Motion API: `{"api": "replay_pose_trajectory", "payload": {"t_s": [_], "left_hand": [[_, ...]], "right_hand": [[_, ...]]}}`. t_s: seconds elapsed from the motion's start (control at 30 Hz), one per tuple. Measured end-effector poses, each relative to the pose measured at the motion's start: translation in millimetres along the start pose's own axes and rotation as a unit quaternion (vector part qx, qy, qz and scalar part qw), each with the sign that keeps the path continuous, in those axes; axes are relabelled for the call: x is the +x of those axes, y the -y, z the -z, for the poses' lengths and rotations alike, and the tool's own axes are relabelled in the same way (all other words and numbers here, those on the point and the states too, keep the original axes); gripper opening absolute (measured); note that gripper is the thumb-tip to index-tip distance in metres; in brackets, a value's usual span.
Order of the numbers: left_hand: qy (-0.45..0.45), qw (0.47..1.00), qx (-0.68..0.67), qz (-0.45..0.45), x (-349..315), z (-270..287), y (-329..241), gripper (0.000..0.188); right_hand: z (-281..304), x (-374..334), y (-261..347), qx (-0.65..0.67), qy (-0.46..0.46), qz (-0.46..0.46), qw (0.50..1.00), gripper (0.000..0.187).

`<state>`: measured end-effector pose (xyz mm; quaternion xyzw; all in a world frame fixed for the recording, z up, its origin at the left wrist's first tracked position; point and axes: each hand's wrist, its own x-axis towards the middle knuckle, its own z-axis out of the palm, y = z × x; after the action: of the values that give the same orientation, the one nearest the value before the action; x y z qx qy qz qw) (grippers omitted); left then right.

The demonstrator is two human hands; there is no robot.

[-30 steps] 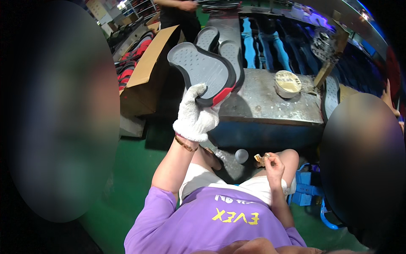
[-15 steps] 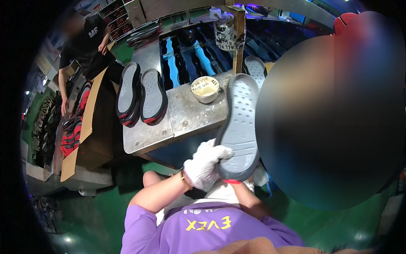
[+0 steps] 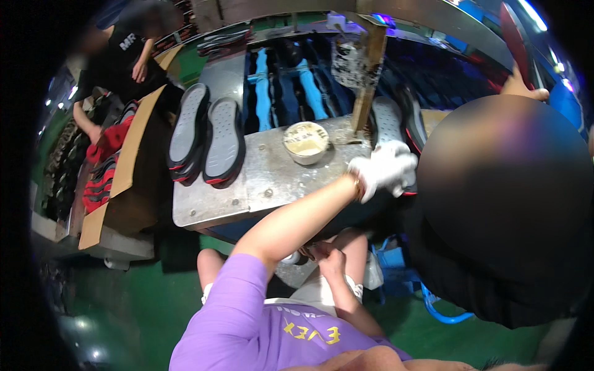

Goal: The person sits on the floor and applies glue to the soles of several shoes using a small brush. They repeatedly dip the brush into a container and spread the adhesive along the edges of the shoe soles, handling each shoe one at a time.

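Gloved left hand [image 3: 387, 172] setting a grey shoe sole [image 3: 388, 120] on the metal table [image 3: 216, 204], fingers clamped on its heel.
Best to lay it flat, clear of the glue tin [image 3: 305, 141]; right hand [image 3: 331, 260] sits in the lap, can't tell its grip.

We are reaching our left arm forward and to the right, elbow nearly straight, with the white-gloved left hand [image 3: 385, 168] curling its fingers closed. We are keeping our bare right hand [image 3: 328, 255] low near our lap, fingers loosely bent.
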<state>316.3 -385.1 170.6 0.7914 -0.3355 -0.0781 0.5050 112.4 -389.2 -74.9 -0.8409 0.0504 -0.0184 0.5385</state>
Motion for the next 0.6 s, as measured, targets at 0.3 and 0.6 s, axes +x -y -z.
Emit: {"api": "replay_pose_trajectory", "payload": {"t_s": [0.3, 0.6], "left_hand": [[-0.450, 0.747, 0.489, 0.022, -214, 254, 99, 0.039], [-0.427, 0.676, 0.325, 0.505, -327, 405, 222, 0.040]], "right_hand": [[-32, 7, -26, 0.241, 0.043, -0.058, 0.968, 0.010], [-38, 9, -15, 0.249, 0.048, -0.067, 0.965, 0.012]]}}
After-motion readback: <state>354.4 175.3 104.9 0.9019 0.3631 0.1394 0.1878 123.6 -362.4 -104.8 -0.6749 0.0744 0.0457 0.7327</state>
